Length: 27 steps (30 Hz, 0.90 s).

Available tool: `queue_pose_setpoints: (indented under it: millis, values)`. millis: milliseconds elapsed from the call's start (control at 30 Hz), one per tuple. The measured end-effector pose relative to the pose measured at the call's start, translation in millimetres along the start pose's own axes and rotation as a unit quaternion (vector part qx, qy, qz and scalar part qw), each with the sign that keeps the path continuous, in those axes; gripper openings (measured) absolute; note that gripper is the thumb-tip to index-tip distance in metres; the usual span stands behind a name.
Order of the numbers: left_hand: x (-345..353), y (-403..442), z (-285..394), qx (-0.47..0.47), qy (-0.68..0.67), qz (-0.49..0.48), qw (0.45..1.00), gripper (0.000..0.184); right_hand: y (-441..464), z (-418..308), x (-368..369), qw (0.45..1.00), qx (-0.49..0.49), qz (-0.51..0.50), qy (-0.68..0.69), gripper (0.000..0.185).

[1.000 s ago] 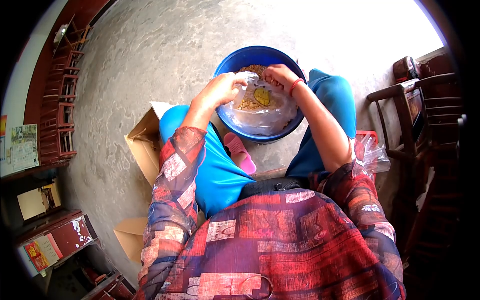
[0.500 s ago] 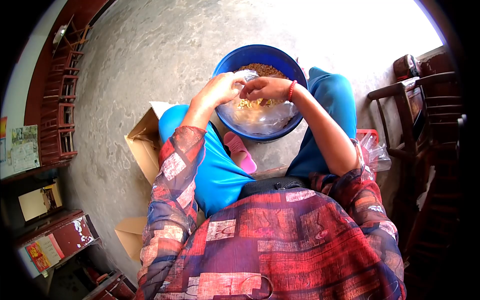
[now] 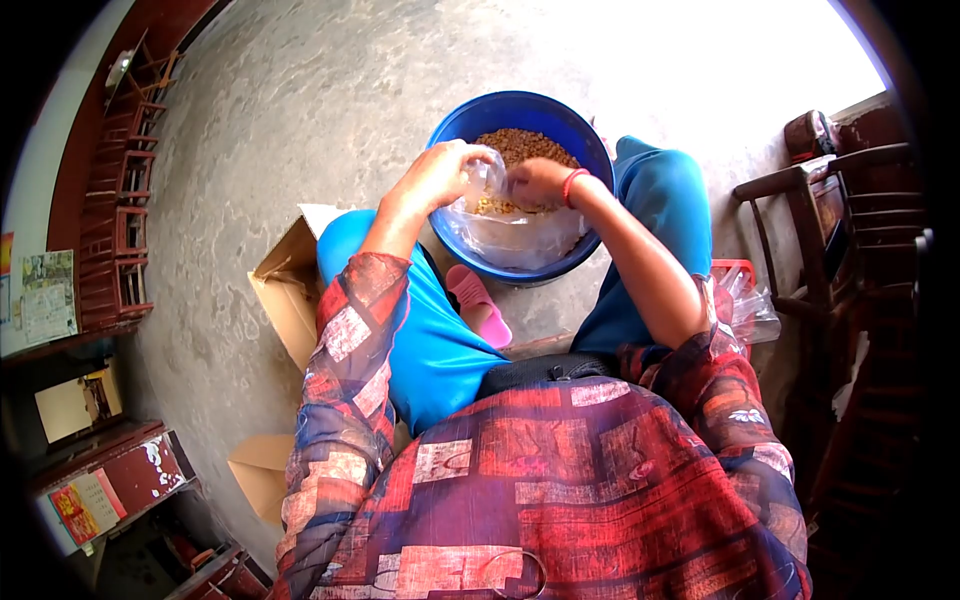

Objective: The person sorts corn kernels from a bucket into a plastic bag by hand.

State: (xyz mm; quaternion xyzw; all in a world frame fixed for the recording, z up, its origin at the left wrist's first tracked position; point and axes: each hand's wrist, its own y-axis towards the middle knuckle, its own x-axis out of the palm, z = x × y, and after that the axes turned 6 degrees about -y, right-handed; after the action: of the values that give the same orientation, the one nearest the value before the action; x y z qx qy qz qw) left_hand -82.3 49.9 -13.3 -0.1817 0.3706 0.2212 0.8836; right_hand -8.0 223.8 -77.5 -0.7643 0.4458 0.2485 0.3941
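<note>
Between my knees stands a round blue basin point(image 3: 515, 107) with brown, grain-like pieces point(image 3: 530, 145) in it. A clear plastic bag point(image 3: 515, 243) lies over its near side, with yellowish pieces showing in or under the film. My left hand point(image 3: 450, 172) is at the basin's left rim, fingers closed on the bag's upper edge. Inside the basin, beside the bag's raised mouth, is my right hand point(image 3: 540, 183), with a red bracelet on the wrist. Its fingers point down and left, blurred and partly hidden, so what they hold does not show.
An opened cardboard box point(image 3: 290, 285) is beside my left leg. To my right are a red container point(image 3: 735, 268) with clear plastic bags point(image 3: 755, 318) and a dark wooden chair point(image 3: 815, 220). Further wooden chairs point(image 3: 120, 220) line the left wall. A pink slipper point(image 3: 480, 305) is below the basin.
My right hand has moved slightly right and down into the basin, away from my left hand. The bag's mouth is lifted more at my left hand, and more brown pieces show.
</note>
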Motion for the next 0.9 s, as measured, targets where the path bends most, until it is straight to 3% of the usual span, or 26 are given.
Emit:
queue_pose_setpoints:
  millis: [67,200,267,333,467,533,567,600,700,900]
  values:
    - [0.6,-0.7,0.3,-0.011,-0.017,-0.016,1.000,0.040,0.3,-3.2,13.4,0.998,-0.017,-0.043,0.037,0.024]
    - [1.1,0.3,1.6,-0.031,-0.020,0.002,0.999,0.040,-0.2,-0.7,2.9,0.996,-0.033,-0.030,0.076,0.023]
    - [-0.5,-0.1,3.1,-0.023,-0.024,-0.001,0.999,0.037,2.6,3.2,-2.4,0.996,-0.013,0.024,0.081,0.021]
    - [-1.0,1.1,3.1,-0.017,-0.028,-0.003,0.999,0.035,7.5,12.9,-1.5,0.961,0.012,0.259,0.092,0.021]
    - [0.9,1.3,1.9,-0.015,-0.045,-0.009,0.999,0.037,11.6,29.8,5.2,0.950,0.140,0.278,-0.022,0.036]
    - [-0.3,1.0,3.7,-0.010,-0.043,-0.015,0.999,0.037,14.4,37.5,23.8,0.934,0.124,0.249,-0.222,0.043]
    - [-0.7,0.2,4.4,0.000,-0.038,-0.012,0.999,0.036,19.4,41.2,26.3,0.951,0.157,0.134,-0.232,0.046]
    - [-1.4,-0.3,4.5,0.010,-0.032,-0.008,0.999,0.035,21.0,41.6,24.4,0.951,0.156,0.134,-0.232,0.046]
    - [-0.5,0.0,3.5,0.004,-0.036,-0.006,0.999,0.030,22.8,43.6,21.8,0.979,0.129,-0.033,-0.157,0.039]
    - [-1.7,0.2,5.6,0.003,-0.023,-0.011,1.000,0.026,20.3,41.5,25.5,0.976,0.109,-0.097,-0.160,0.026]
